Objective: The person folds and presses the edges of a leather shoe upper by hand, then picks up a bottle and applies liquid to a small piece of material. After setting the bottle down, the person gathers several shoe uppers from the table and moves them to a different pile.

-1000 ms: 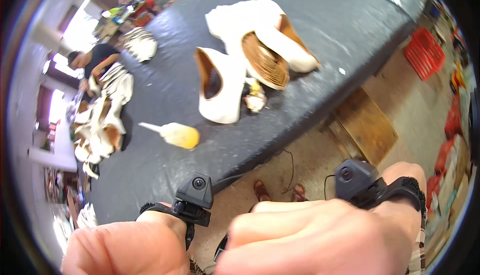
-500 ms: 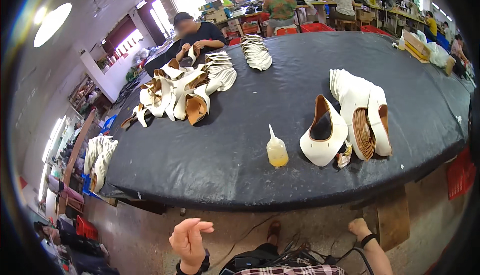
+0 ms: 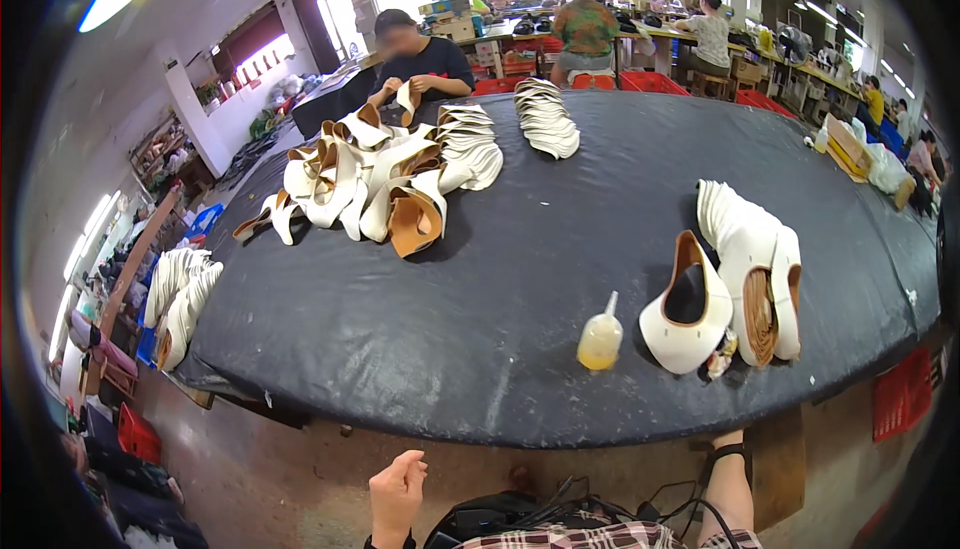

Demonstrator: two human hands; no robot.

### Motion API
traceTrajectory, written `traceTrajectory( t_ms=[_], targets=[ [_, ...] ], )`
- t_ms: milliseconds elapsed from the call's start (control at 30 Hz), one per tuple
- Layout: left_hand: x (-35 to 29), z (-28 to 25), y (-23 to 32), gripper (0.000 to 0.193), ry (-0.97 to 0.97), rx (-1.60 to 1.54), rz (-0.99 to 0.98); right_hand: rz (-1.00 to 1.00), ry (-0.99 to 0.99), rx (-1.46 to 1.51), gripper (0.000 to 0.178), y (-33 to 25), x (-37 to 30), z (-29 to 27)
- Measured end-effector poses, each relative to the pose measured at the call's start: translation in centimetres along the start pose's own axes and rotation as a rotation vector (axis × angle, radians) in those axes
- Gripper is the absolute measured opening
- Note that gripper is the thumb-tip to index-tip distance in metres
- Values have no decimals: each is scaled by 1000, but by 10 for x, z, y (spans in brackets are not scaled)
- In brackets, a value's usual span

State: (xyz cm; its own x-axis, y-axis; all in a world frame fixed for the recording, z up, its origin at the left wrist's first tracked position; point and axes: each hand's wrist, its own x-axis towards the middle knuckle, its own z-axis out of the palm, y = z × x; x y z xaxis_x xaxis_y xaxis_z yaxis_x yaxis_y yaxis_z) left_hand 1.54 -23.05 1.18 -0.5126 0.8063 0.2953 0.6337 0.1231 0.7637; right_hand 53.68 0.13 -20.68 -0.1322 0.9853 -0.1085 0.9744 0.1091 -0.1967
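My left hand [image 3: 398, 494] hangs in front of the table's near edge, its fingers curled in with nothing seen in them. At the right, my right hand [image 3: 728, 439] is mostly hidden by the table's edge; only its wrist with a dark band and forearm show, and its fingers cannot be made out. Above it on the table stands a single white shoe upper [image 3: 690, 344] with brown lining. It leans near a stack of nested white shoe uppers [image 3: 752, 239]. A squeeze bottle [image 3: 600, 341] with yellowish liquid stands left of these. A crumpled scrap [image 3: 722, 357] lies between uppers and stack.
The dark-covered table [image 3: 480, 349] fills the middle. Across it, a co-worker [image 3: 415, 64] handles a white piece beside a loose heap of uppers [image 3: 370, 174] and stacked ones [image 3: 548, 119]. More uppers [image 3: 185, 299] sit at the left; a red crate [image 3: 902, 394] is at the right.
My right hand has moved forward to the table's edge and is now largely hidden. My left hand's fingers have curled in more. The view has shifted, so the tabletop things appear lower and further right.
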Motion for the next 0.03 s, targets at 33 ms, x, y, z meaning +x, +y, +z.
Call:
traceTrajectory(
  t_ms=[33],
  targets=[
    [5, -1, -11, 13, -12, -6, -36, 7, 6, -13, 57, -7, 2, -6]
  ],
)
